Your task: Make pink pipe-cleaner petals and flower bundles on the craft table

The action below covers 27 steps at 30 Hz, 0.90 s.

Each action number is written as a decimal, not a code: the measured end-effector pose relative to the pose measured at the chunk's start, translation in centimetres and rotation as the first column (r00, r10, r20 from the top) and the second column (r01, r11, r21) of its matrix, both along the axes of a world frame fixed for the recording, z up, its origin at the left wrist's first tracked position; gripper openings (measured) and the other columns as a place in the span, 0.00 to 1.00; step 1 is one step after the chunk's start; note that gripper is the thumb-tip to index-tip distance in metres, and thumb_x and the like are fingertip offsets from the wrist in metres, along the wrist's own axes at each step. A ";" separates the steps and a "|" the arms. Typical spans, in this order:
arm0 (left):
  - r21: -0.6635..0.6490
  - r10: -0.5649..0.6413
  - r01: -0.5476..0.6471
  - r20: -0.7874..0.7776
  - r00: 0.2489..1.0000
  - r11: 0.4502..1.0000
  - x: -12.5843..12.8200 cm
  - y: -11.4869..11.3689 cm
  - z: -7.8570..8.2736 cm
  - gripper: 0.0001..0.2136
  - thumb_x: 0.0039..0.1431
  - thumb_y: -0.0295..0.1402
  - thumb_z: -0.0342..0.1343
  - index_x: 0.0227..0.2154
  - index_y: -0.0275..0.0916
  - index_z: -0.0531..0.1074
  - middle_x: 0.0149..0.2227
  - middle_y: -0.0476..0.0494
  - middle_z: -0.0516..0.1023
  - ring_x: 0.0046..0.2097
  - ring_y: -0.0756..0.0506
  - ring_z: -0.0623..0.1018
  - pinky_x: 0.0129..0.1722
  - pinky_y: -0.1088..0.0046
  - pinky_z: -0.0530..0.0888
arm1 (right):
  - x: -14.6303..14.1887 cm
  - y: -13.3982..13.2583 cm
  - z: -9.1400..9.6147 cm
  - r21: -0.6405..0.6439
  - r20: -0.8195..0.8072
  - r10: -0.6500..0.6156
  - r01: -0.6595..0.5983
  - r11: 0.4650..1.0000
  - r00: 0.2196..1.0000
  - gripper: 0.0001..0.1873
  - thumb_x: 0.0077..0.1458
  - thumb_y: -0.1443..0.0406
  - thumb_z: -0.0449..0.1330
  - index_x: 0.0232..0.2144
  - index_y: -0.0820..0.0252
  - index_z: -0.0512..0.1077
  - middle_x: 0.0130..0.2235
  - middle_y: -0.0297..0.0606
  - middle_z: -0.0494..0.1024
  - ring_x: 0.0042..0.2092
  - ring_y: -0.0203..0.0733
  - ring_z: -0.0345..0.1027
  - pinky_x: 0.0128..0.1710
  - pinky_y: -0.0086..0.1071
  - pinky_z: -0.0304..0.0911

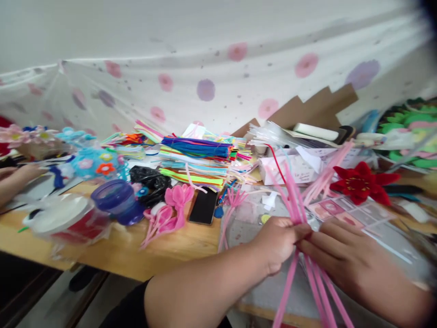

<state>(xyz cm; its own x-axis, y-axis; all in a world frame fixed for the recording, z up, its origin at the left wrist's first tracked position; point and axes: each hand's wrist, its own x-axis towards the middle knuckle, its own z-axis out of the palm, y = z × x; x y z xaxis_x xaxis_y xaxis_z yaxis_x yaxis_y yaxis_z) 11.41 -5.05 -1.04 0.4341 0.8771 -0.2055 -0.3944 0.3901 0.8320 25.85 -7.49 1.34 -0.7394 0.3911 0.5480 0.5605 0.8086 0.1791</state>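
My left hand (278,241) is closed round a bundle of pink pipe cleaners (294,200) above the wooden table (136,259). My right hand (336,250) pinches the same bundle just to the right, fingers pressed together. The pink stems fan out above the hands and run down below them toward the lower edge. A loose pink pipe-cleaner piece (232,200) lies just left of my left hand.
A stack of coloured pipe cleaners (196,159), a black phone (204,206), pink flower shapes (170,212), a purple jar (118,200), a lidded tub (64,221) and a red flower (362,182) crowd the table. Another person's hand (17,177) rests at far left.
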 end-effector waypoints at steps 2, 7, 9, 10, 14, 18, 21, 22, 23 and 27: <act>0.059 0.007 -0.006 -0.022 1.000 0.998 -0.1 0.1 0.2 0.18 0.36 0.46 0.64 0.15 0.35 0.68 0.17 0.53 0.63 0.23 0.53 0.59 0.27 0.74 0.57 | -0.4 -0.2 0.2 -0.030 0.031 -0.026 0.027 0.999 0.999 0.15 0.63 0.67 0.44 0.33 0.60 0.71 0.28 0.39 0.72 0.31 0.41 0.61 0.30 0.35 0.53; 0.159 -0.031 0.024 0.041 0.999 0.987 -0.2 0.1 0.4 0.12 0.46 0.40 0.62 0.23 0.33 0.76 0.33 0.41 0.76 0.36 0.46 0.72 0.43 0.71 0.64 | -0.4 -0.1 -0.1 -0.101 -0.026 -0.066 0.063 0.993 0.997 0.15 0.62 0.69 0.45 0.28 0.61 0.68 0.25 0.38 0.72 0.27 0.39 0.61 0.26 0.32 0.52; 0.102 -0.014 0.005 0.084 0.996 0.995 -0.1 -0.1 0.3 0.11 0.48 0.38 0.61 0.24 0.33 0.76 0.38 0.38 0.77 0.39 0.45 0.73 0.42 0.71 0.65 | -0.4 0.0 -0.1 -0.183 -0.086 -0.057 0.040 0.982 0.995 0.14 0.62 0.69 0.45 0.29 0.62 0.69 0.25 0.37 0.72 0.26 0.38 0.62 0.26 0.31 0.54; 0.071 0.002 -0.010 0.104 0.995 0.997 0.0 -0.2 0.3 0.10 0.48 0.37 0.61 0.24 0.33 0.76 0.39 0.38 0.77 0.39 0.45 0.74 0.41 0.72 0.66 | -0.5 0.0 -0.1 -0.245 -0.127 -0.059 0.027 0.969 0.990 0.14 0.62 0.68 0.46 0.29 0.62 0.69 0.25 0.37 0.72 0.27 0.37 0.63 0.26 0.30 0.55; 0.040 0.049 -0.055 0.139 0.989 0.998 0.1 -0.4 0.6 0.10 0.50 0.35 0.60 0.25 0.32 0.76 0.36 0.37 0.78 0.31 0.48 0.74 0.32 0.74 0.67 | -0.7 0.3 -0.2 -0.589 -0.313 -0.130 -0.085 0.803 0.941 0.15 0.61 0.64 0.48 0.26 0.62 0.69 0.24 0.35 0.72 0.27 0.33 0.64 0.27 0.26 0.58; 0.034 0.050 -0.056 0.160 0.986 0.998 -0.3 0.1 1.0 0.11 0.51 0.38 0.58 0.27 0.33 0.74 0.29 0.41 0.78 0.20 0.52 0.68 0.20 0.75 0.63 | -1.0 0.6 -1.1 -0.821 -0.437 -0.341 -0.215 0.529 0.832 0.18 0.59 0.59 0.52 0.22 0.63 0.70 0.22 0.34 0.73 0.25 0.33 0.66 0.26 0.26 0.61; 0.037 0.105 -0.112 0.158 0.982 0.993 -0.7 0.5 1.3 0.12 0.49 0.39 0.60 0.27 0.34 0.72 0.26 0.42 0.77 0.23 0.49 0.72 0.22 0.73 0.67 | -1.3 0.5 -1.7 -0.882 -0.458 -0.465 -0.321 0.345 0.758 0.19 0.55 0.54 0.56 0.23 0.63 0.70 0.22 0.35 0.73 0.23 0.34 0.67 0.24 0.27 0.62; 0.035 0.121 -0.128 0.152 0.981 0.991 -0.7 0.6 1.4 0.12 0.49 0.39 0.61 0.27 0.34 0.72 0.26 0.42 0.77 0.24 0.48 0.73 0.23 0.73 0.68 | -1.4 0.5 -1.8 -0.885 -0.464 -0.486 -0.362 0.292 0.741 0.19 0.53 0.52 0.57 0.23 0.63 0.70 0.22 0.35 0.73 0.23 0.34 0.66 0.23 0.27 0.63; 0.033 0.130 -0.136 0.147 0.981 0.990 -0.8 0.7 1.4 0.12 0.48 0.39 0.61 0.26 0.34 0.71 0.26 0.42 0.77 0.25 0.47 0.74 0.24 0.73 0.68 | -1.5 0.4 -1.8 -0.883 -0.469 -0.513 -0.402 0.245 0.719 0.20 0.52 0.51 0.58 0.23 0.63 0.69 0.22 0.35 0.73 0.23 0.33 0.66 0.23 0.27 0.62; 0.051 0.133 -0.143 0.161 0.978 0.988 -0.9 0.9 1.6 0.10 0.50 0.37 0.60 0.25 0.34 0.71 0.26 0.42 0.78 0.27 0.46 0.76 0.28 0.71 0.70 | -1.4 0.2 -2.0 -0.849 -0.461 -0.643 -0.514 0.120 0.612 0.21 0.49 0.50 0.60 0.24 0.64 0.68 0.21 0.35 0.73 0.21 0.33 0.66 0.22 0.27 0.61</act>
